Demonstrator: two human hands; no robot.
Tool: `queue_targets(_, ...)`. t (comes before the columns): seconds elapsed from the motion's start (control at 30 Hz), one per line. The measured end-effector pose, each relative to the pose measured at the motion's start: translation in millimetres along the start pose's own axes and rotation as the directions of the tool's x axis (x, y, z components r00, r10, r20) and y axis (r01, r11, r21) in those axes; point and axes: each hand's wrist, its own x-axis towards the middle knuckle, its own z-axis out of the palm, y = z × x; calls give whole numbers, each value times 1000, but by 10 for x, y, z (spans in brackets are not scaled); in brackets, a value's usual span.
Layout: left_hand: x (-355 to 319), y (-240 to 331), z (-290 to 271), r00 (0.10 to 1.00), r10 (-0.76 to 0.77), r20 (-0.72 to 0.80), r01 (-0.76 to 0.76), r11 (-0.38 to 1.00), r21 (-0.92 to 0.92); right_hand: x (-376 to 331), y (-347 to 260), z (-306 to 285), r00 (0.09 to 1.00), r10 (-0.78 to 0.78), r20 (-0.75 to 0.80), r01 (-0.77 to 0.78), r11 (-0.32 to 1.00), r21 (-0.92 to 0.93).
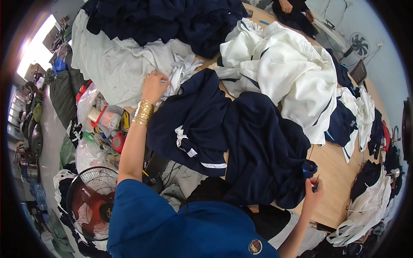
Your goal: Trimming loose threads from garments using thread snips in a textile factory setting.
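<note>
My left hand (155, 86), with gold bangles on the wrist, reaches out and pinches a strip of white cloth (183, 69) at the edge of a pale grey garment pile (116, 64). My right hand (313, 191) is near the table's front edge, closed on a small dark tool (316, 184) beside the hem of a navy garment (262, 146). A second navy garment with white trim (193, 124) lies spread between my hands.
White garments (284, 64) and more navy ones (163, 21) are heaped across the wooden table (335, 172). Another person sits at the far end (292, 8). A red floor fan (92, 202) and bags of clutter (103, 124) stand on the left.
</note>
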Motion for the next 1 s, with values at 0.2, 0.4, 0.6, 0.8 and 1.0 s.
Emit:
queue_targets(0.2, 79, -107, 143, 994, -99, 53, 103, 992, -76, -138, -98, 177, 995, -97, 36, 96, 995, 35)
queue_targets(0.4, 149, 180, 130, 995, -16, -102, -12, 965, -261, -194, -7, 54, 999, -19, 34, 19, 1000, -3)
queue_targets(0.6, 251, 294, 236, 996, -25, 80, 40, 980, -194, -304, 50, 41, 998, -54, 27, 54, 998, 12)
queue_targets(0.8, 440, 227, 214, 984, 9, -181, -16, 999, -38, -511, 262, -181, 1000, 28, -3, -28, 998, -52)
queue_targets(1.0, 552, 461, 434, 988, 151, -25, -150, 988, 17, -513, 185, -192, 997, 72, 8, -71, 996, -60)
